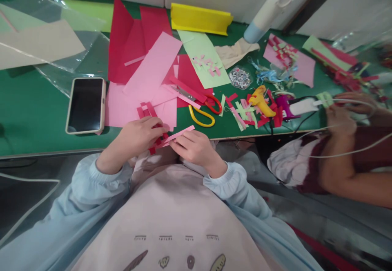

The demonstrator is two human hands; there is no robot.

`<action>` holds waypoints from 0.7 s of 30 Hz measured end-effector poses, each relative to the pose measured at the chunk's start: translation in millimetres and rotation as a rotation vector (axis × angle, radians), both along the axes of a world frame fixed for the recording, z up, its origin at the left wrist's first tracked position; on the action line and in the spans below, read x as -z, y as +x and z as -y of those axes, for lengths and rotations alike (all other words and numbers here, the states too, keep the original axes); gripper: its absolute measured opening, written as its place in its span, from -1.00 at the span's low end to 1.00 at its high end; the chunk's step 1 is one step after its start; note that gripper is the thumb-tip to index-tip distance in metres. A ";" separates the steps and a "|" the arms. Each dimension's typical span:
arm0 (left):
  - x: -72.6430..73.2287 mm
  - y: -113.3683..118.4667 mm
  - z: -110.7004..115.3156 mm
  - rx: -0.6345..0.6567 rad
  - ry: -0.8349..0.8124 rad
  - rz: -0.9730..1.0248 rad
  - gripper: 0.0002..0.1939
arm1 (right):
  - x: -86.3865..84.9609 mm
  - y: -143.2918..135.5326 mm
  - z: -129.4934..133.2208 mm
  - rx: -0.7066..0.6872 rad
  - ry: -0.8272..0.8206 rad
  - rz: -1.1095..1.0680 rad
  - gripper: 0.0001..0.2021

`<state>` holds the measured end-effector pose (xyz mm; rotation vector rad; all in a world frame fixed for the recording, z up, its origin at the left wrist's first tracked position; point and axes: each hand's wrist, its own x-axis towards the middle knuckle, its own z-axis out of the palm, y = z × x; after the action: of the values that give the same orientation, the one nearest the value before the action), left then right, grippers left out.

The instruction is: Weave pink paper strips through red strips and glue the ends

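At the table's front edge, my left hand is closed on a small weave of red paper strips, its fingers covering much of it. My right hand pinches a pink paper strip that slants across the weave's right side; whether it passes through the red strips is hidden. Just beyond lie sheets of pink paper and red paper. Scissors with red and yellow handles rest on the table to the right of these sheets.
A phone lies at left near plastic sleeves. Toward the right are loose paper strips, a yellow glue gun, a box of googly eyes and a white bottle. A co-worker's hands work at far right.
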<state>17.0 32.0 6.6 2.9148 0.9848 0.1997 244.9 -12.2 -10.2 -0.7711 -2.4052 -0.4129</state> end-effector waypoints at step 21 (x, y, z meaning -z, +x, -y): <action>-0.4 -0.1 -0.4 0.007 0.031 -0.006 -0.66 | 10.6 0.7 8.4 0.038 -0.075 0.005 -0.78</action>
<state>16.9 32.4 7.0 2.9480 0.9808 0.2081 245.6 -20.6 -20.8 -0.8510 -2.4255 -0.3420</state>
